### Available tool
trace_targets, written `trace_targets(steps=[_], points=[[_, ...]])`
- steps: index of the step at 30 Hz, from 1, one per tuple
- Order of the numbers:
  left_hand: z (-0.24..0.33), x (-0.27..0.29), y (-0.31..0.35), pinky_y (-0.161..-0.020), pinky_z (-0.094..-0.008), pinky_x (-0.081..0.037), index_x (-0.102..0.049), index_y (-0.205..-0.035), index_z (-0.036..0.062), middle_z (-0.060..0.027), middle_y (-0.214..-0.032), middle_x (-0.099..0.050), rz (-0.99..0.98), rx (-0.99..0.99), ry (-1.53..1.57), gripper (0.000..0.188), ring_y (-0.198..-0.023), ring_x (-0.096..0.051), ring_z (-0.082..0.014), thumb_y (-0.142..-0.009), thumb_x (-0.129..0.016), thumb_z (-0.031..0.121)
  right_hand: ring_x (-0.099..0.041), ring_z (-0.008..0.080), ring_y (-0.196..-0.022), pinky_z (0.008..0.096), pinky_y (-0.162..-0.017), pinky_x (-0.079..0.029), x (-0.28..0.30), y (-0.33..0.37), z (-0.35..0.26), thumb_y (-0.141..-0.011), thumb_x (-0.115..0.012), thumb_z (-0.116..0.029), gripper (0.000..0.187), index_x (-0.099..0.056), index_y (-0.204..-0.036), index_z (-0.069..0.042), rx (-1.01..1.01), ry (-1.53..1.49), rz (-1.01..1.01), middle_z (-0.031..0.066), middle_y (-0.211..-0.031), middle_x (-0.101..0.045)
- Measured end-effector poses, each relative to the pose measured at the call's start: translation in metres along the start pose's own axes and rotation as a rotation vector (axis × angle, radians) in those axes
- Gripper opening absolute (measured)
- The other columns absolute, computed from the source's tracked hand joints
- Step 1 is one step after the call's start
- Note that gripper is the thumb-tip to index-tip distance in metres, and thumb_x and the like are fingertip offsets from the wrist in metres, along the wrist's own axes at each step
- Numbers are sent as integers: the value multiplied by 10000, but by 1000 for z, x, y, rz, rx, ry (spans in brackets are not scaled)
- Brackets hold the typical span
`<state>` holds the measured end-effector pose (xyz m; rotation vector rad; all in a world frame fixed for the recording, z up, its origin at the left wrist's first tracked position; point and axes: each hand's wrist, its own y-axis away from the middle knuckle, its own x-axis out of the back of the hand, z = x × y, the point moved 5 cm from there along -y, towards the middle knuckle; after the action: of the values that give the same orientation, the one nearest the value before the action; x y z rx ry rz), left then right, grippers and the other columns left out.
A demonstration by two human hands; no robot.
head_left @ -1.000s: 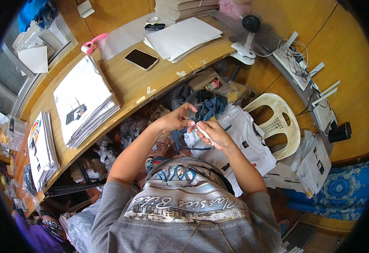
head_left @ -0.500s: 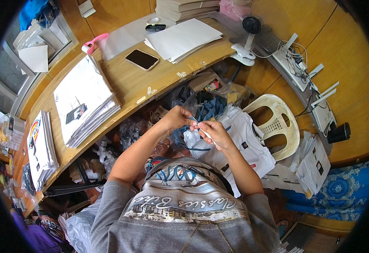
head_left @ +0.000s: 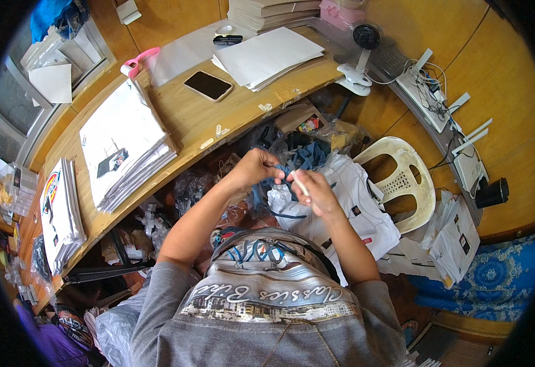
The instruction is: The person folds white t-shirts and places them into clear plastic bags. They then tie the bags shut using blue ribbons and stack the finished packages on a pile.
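Note:
In front of my chest, both hands are raised close together over a pile of clothes. My left hand (head_left: 261,167) is closed, its fingertips pinching a narrow blue strip (head_left: 284,169) that looks like cloth. The fingers of my right hand (head_left: 319,194) are wrapped round a slim off-white stick-like tool (head_left: 302,183); its exact kind is not clear. The tool's far end is close to my left fingertips. Beneath my hands lie blue cloth scraps (head_left: 309,154) and folded white shirts (head_left: 341,189), which rest on a pale plastic chair (head_left: 423,211).
A curved wooden desk (head_left: 185,125) carries a phone (head_left: 209,86), white sheets (head_left: 267,58), stacked white shirts (head_left: 124,140) and a pink tape dispenser (head_left: 138,63). A clip fan (head_left: 359,67) is fixed at its right end. Plastic bags (head_left: 191,189) clutter the space below.
My right hand has turned and shifted slightly right, so the off-white tool shows more upright. The left hand stays nearly in place, with more of the blue strip showing at its fingertips.

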<state>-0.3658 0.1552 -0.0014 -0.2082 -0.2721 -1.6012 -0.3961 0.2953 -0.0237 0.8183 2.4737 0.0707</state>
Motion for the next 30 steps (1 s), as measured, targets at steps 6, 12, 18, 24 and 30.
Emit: trace_targets(steps=[6, 12, 18, 24, 30], points=[[41, 16, 3, -533, -217, -413, -624, -729, 15, -47, -586, -593, 180, -99, 2, 114, -531, -511, -66, -690, -637, 121, -331, -6, -393, 129, -319, -254, -3, -4, -58, -765, -570, -136, 322, -477, -1046, -10, 357, 131, 19, 52, -884, -555], [103, 26, 4, -618, -250, -394, -634, -781, 26, -57, -716, -486, 451, -451, -142, 191, -683, -473, -155, -613, -670, 110, -327, -6, -405, 145, -335, -247, -31, -24, -80, -714, -628, -102, 434, -455, -1105, -29, 367, 189, -140, -43, -686, -493], [132, 34, 6, -608, -246, -388, -640, -722, 22, -39, -704, -400, 674, -509, -215, 123, -690, -451, -135, -626, -668, 95, -326, 3, -379, 140, -323, -250, -49, -28, -112, -746, -594, -104, 231, -523, -951, -24, 375, 230, -157, -37, -588, -470], [121, 19, -12, -686, -243, -422, -461, -1065, 10, -37, -864, -482, 394, -402, 599, 321, -702, -503, -104, -774, -555, 105, -342, 14, -356, 154, -307, -243, -63, -20, -161, -770, -566, -138, 105, -533, -761, -39, 437, 239, -84, 19, -597, -529], [64, -1, -48, -597, -217, -413, -583, -798, 0, 1, -676, -561, 105, -186, 133, 127, -642, -493, -54, -761, -577, 121, -321, -4, -364, 119, -294, -216, -77, 5, -239, -780, -555, -146, 104, -500, -741, -66, 671, 407, -34, 14, -601, -503]])
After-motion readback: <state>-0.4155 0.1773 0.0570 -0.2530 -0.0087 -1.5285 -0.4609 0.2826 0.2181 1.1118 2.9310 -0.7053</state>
